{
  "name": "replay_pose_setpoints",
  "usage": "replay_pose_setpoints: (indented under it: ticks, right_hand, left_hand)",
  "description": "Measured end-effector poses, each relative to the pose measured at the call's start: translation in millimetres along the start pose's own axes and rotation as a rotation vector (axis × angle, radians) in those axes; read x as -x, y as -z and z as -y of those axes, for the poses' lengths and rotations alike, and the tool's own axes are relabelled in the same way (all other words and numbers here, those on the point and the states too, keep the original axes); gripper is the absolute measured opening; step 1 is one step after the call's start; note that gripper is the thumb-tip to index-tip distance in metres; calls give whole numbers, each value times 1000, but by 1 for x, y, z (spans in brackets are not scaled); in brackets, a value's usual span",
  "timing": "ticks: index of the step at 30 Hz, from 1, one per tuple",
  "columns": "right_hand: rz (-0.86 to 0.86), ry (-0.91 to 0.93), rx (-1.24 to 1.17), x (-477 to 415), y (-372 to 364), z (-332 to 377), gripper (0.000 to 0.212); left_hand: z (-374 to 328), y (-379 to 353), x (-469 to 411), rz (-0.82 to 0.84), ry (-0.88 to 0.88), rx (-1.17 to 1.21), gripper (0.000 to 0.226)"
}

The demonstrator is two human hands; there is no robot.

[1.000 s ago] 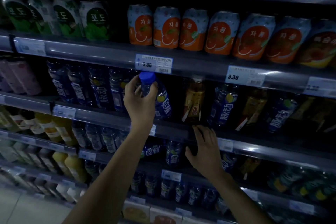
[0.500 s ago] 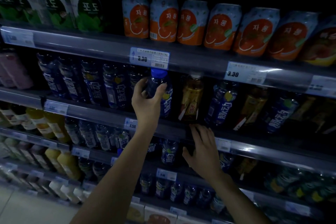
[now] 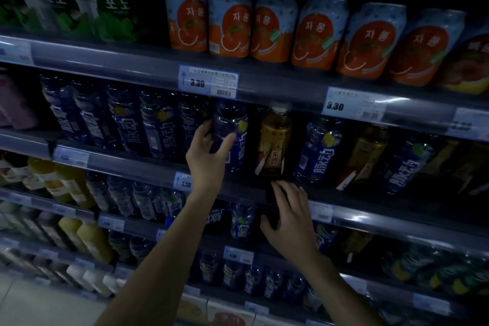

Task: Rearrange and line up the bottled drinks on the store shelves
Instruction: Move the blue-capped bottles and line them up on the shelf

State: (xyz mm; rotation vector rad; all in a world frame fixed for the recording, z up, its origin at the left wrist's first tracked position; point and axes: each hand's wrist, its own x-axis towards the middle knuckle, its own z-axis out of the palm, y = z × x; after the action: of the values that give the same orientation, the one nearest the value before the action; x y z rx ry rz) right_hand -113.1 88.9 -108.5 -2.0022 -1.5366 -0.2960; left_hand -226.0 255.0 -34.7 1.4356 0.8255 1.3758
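My left hand (image 3: 209, 156) grips the blue bottle (image 3: 231, 135), upright on the shelf (image 3: 148, 167), just right of its matching row. My right hand (image 3: 287, 217) hovers open below, nearest the amber bottle (image 3: 274, 140) directly above it.

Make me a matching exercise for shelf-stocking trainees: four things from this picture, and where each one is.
Things:
1. left hand
2. right hand
3. amber bottle
4. orange cans

Places:
A. shelf above the blue bottles
B. around a blue bottle
C. spread open by the shelf edge
D. right of the held bottle

Pairs: 1-B, 2-C, 3-D, 4-A
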Motion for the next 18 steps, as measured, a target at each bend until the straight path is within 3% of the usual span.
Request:
replay_pose_setpoints:
  ticks: [7, 12, 17, 18]
  right_hand:
    - [11, 2, 13, -1, -1, -1, 64]
    - [20, 2, 18, 0, 1, 0, 63]
    - [9, -10, 21, 0, -1, 1, 64]
    - [8, -12, 22, 0, -1, 2, 64]
  left_hand:
    - [12, -7, 6, 8, 9, -305, 89]
    - [21, 1, -2, 46, 96, -302, 81]
    - [28, 11, -3, 142, 70, -365, 50]
    - [26, 10, -2, 146, 70, -374, 55]
